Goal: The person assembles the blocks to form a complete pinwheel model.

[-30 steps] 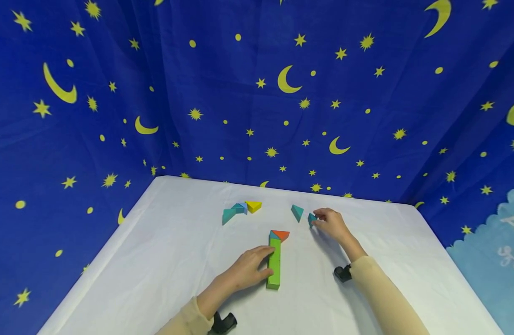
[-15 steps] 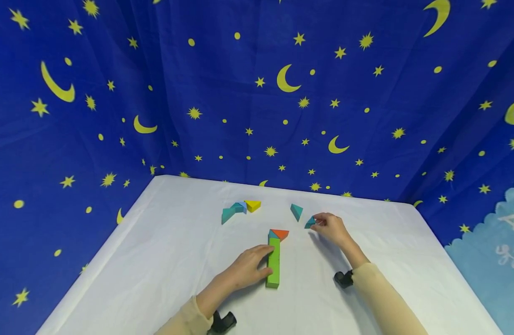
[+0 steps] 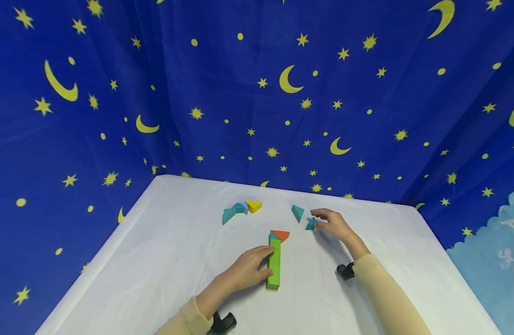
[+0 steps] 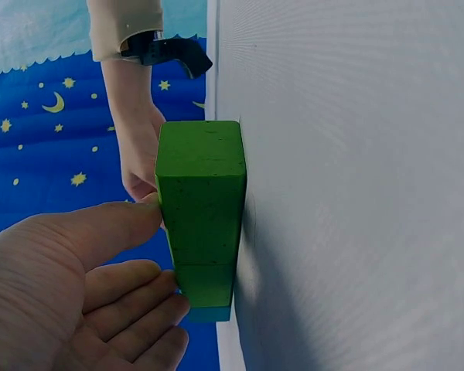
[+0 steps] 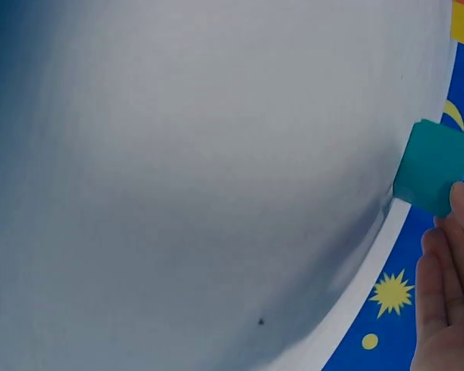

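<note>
A teal triangular block (image 3: 310,224) stands on the white counter (image 3: 177,242), apparently touched only by the thumb of the widely spread right hand (image 3: 335,226). 2 green blocks (image 3: 275,263) are touched sideways by the left hand's (image 3: 248,268) relaxed fingers. The teal block seems light, stiff, best pinched across its 2 triangular faces.

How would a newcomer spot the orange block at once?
On the white table, find the left hand touching the row of green blocks. At the row's far end sits a blue block, with the orange block to its right. Its colour and triangular top set it apart from the green blocks.
</note>
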Demonstrator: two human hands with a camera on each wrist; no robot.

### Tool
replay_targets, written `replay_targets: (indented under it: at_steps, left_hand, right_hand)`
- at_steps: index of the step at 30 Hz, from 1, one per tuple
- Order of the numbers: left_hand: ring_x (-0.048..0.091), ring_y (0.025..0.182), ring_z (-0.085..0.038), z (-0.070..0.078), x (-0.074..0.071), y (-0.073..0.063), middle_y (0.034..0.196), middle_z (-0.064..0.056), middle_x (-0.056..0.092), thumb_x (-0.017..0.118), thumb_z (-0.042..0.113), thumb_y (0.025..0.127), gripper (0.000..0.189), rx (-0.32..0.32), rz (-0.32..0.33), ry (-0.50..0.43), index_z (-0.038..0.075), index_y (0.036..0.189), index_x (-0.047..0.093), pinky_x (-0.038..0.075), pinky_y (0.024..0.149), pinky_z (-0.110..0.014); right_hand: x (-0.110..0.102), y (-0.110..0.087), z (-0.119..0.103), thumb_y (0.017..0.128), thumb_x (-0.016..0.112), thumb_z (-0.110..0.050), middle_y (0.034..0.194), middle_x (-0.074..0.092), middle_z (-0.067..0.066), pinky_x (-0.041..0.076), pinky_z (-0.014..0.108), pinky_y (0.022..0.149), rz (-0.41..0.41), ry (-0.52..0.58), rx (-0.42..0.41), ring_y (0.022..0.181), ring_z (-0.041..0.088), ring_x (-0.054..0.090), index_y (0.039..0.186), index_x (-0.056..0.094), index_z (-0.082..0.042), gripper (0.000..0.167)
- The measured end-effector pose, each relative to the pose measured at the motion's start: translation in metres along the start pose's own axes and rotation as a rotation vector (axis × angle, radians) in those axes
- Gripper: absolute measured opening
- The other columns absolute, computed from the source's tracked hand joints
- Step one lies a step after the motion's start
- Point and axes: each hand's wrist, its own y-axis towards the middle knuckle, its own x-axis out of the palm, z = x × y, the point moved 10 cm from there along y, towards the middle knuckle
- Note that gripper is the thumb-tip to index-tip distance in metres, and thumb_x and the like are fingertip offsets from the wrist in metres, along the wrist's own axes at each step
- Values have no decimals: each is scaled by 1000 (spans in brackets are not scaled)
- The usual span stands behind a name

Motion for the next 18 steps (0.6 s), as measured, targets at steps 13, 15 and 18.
replay_targets:
  at_steps: [13,15,18]
  left_hand:
    - [44,127,-23,1,-2,0,136,-10,50,67,26,89,55,10,11,6,3,136,49,36,105,-35]
    - [45,126,-23,1,-2,0,136,-10,50,67,25,88,55,12,13,6,3,135,49,36,104,-35]
    - [44,127,-23,2,-2,0,136,-10,50,67,25,89,55,15,16,6,3,136,49,36,105,-35]
  right_hand:
    - [-3,-4,0,84,71,-7,117,61,19,46,46,93,32,-54,14,109,37,56,122,59,5,42]
    - [-2,-4,0,84,70,-6,116,62,19,46,46,93,34,-51,8,108,37,56,121,59,5,40]
    - [0,-3,0,84,70,-5,114,62,19,46,46,93,38,-58,-4,107,37,57,120,59,6,39]
